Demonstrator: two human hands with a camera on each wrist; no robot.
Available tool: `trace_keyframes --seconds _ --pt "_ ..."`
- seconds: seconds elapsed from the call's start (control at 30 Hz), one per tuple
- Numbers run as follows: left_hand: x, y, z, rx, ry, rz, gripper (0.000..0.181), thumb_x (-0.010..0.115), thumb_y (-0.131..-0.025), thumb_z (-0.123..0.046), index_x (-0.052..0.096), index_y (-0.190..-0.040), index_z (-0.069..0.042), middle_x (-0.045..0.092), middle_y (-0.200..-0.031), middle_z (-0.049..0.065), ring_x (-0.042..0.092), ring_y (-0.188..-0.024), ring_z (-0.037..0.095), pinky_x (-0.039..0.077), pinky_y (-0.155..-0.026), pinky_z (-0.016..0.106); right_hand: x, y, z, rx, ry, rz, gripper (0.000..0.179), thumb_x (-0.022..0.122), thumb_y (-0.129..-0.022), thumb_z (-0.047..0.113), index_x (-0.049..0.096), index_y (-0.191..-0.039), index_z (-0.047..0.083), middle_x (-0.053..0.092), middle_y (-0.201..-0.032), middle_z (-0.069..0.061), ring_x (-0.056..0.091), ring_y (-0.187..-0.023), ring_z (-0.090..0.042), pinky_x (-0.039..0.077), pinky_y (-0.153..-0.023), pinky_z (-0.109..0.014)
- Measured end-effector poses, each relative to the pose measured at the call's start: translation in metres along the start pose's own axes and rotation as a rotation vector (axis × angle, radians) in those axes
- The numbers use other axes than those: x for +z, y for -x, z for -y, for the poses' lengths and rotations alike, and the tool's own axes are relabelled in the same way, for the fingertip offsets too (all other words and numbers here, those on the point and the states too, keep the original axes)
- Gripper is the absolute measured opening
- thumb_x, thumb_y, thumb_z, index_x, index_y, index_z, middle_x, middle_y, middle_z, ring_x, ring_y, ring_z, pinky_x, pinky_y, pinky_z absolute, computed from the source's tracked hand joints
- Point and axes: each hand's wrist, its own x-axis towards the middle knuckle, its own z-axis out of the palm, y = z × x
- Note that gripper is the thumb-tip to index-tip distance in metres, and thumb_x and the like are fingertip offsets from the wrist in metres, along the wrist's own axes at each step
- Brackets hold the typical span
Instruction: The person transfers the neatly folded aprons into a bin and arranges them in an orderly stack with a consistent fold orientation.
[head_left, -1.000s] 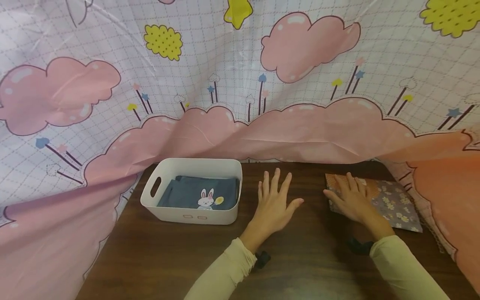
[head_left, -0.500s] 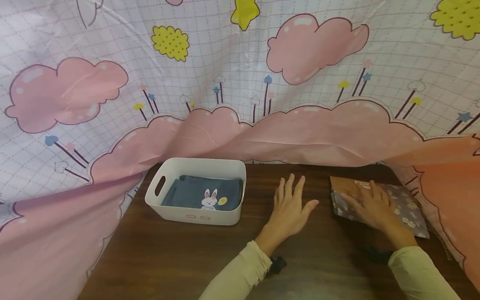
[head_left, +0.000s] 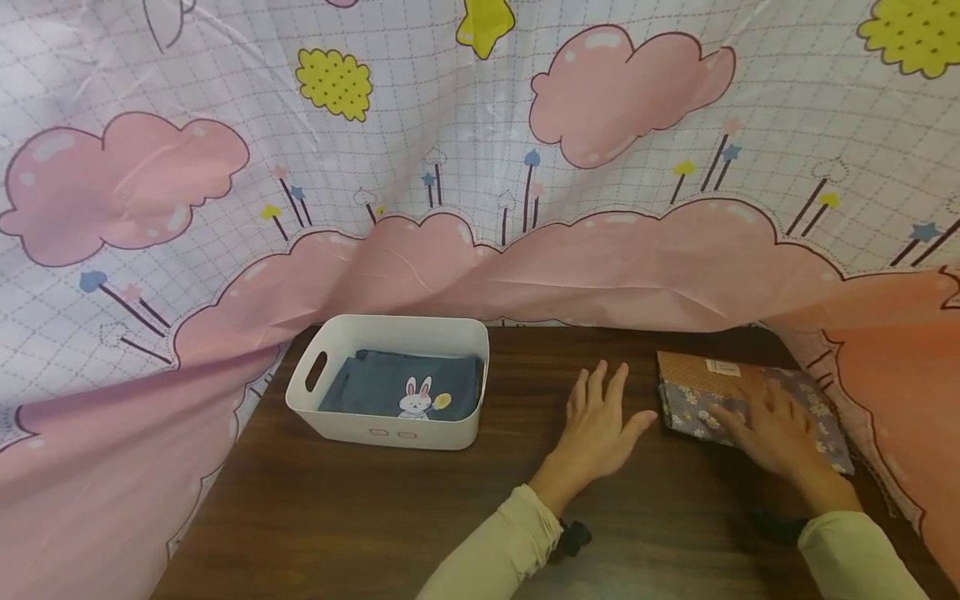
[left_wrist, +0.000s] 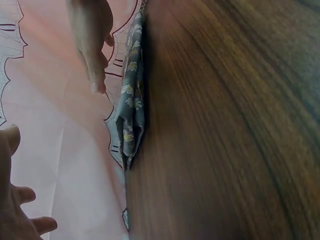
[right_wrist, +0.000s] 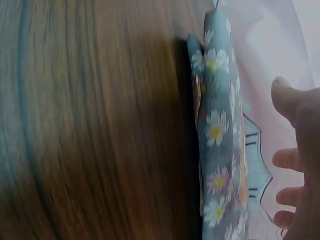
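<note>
A folded grey cloth (head_left: pixel 693 417) with white daisies and a tan band with a small label lies at the right of the table. Over it hovers my right hand (head_left: pixel 780 437), fingers spread and holding nothing; the right wrist view shows the cloth's folded edge (right_wrist: pixel 217 130) beside the fingers (right_wrist: pixel 290 160). My left hand (head_left: pixel 600 429) is raised over the table left of the cloth, its fingers extended. In the left wrist view the daisy cloth (left_wrist: pixel 131 95) lies beyond the left hand (left_wrist: pixel 20 200), with the right hand (left_wrist: pixel 92 40) above it.
A white plastic basket (head_left: pixel 390 432) with handle holes stands at the left of the dark wooden table (head_left: pixel 337 517). Inside lies a folded dark blue cloth (head_left: pixel 382 383) with a rabbit print. A pink and white patterned curtain (head_left: pixel 585 283) hangs along the back and sides.
Both hands have moved to the right and a little nearer the body. The right hand has drawn back from the tan band, so the label now shows fully. The basket stays put.
</note>
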Motion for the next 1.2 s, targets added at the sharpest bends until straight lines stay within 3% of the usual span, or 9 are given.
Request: trace_keyframes --seconds 0.33,0.53,0.7,0.9,1.2 --pt "0.013 -0.014 0.004 -0.028 -0.030 0.017 0.080 0.017 -0.098 -0.076 0.003 -0.165 -0.034 0.010 -0.172 0.004 0.012 -0.159 0.035 0.029 -0.122 0.059 -0.006 0.003 -0.023 0.030 0.032 -0.014 0.090 0.036 -0.103 0.065 0.006 -0.163 0.006 -0.002 -0.158 -0.045 0.002 -0.133 -0.080 0.011 -0.091 -0.091" --pt "0.014 -0.022 -0.001 -0.049 -0.019 0.039 0.078 0.020 -0.099 -0.075 0.004 -0.164 -0.036 0.013 -0.171 0.002 0.016 -0.157 0.032 0.030 -0.121 0.059 -0.008 0.006 -0.032 0.062 0.032 -0.032 0.084 0.033 -0.104 0.064 0.017 -0.160 0.003 -0.002 -0.156 -0.047 0.003 -0.130 -0.082 0.013 -0.087 -0.093" --pt "0.017 -0.029 -0.009 -0.071 -0.010 0.044 0.074 0.029 -0.100 -0.072 0.009 -0.163 -0.038 0.018 -0.170 0.000 0.022 -0.154 0.027 0.032 -0.120 0.057 -0.008 0.006 -0.038 0.089 0.036 -0.050 0.084 0.034 -0.103 0.065 0.019 -0.157 0.002 0.000 -0.154 -0.048 0.006 -0.126 -0.085 0.014 -0.087 -0.092" --pt "0.024 -0.034 -0.016 -0.094 -0.005 0.072 0.072 0.042 -0.101 -0.067 0.015 -0.162 -0.040 0.023 -0.168 -0.003 0.029 -0.147 0.022 0.036 -0.117 0.051 -0.007 0.008 -0.051 0.091 0.010 -0.034 0.087 0.036 -0.103 0.064 0.013 -0.159 0.001 -0.007 -0.158 -0.044 0.000 -0.128 -0.085 0.007 -0.089 -0.093" --pt "0.037 -0.037 -0.017 -0.079 -0.095 0.080 0.071 0.045 -0.100 -0.066 0.019 -0.161 -0.040 0.028 -0.164 -0.005 0.031 -0.146 0.021 0.036 -0.116 0.047 -0.004 0.003 -0.067 0.096 -0.002 -0.017 0.084 0.036 -0.104 0.062 0.021 -0.152 -0.005 -0.001 -0.147 -0.055 -0.001 -0.125 -0.085 0.010 -0.086 -0.093"
